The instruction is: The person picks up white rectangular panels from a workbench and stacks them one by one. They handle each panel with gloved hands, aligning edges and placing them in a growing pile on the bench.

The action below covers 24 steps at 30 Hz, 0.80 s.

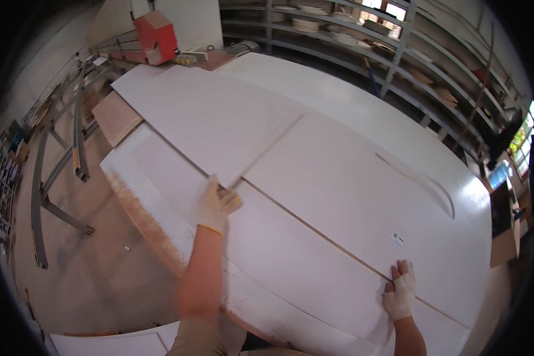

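Note:
A large white panel (338, 166) lies before me, with a long thin brown edge line (314, 228) running across it from upper left to lower right. My left hand (216, 204), in a pale glove, is closed at this line. From its fingers a thin strip (273, 142), smeared by motion, slants up and right over the panel. My right hand (401, 292), gloved with bare fingertips, rests on the panel by the same line, fingers stretched out. A thin curved strip (442, 191) lies farther right, and a small white label (397, 239) is just above my right hand.
A red machine housing (155, 37) stands at the far left end. Metal shelves (338, 35) with stacked pieces line the back. Grey metal frames (65, 154) stand on the left floor, near a brown board (116, 117). A cardboard box (505, 246) is at the right.

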Tool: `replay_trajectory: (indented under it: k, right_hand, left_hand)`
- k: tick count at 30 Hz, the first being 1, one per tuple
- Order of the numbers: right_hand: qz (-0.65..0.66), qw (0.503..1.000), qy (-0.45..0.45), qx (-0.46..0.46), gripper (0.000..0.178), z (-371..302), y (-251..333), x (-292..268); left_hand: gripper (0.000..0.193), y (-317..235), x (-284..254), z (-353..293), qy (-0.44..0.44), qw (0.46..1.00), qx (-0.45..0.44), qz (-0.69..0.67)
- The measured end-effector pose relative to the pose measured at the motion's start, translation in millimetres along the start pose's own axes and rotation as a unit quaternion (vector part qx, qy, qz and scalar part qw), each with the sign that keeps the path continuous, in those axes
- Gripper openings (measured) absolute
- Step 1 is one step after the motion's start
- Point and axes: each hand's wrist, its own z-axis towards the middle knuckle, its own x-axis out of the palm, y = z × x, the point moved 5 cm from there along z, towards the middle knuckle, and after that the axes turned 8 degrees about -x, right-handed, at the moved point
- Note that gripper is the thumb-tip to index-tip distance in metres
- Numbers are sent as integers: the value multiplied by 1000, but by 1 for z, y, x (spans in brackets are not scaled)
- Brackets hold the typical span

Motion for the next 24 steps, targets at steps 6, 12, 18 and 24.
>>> replay_trajectory:
  k: [6, 12, 18, 24]
  right_hand:
    - [22, 999, -37, -11, 49, -2, -4, -4]
    - [39, 998, 5, 40, 46, -8, -7, -6]
    - [19, 999, 17, 23, 48, -9, -8, -10]
    - [73, 997, -5, 7, 46, -20, -18, -9]
  left_hand:
    - [47, 47, 39, -22, -51, 997, -13, 60]
    - [43, 102, 66, -74, -49, 996, -26, 71]
    - [45, 154, 76, -126, -65, 995, -14, 79]
    - [50, 204, 64, -211, -51, 992, -35, 113]
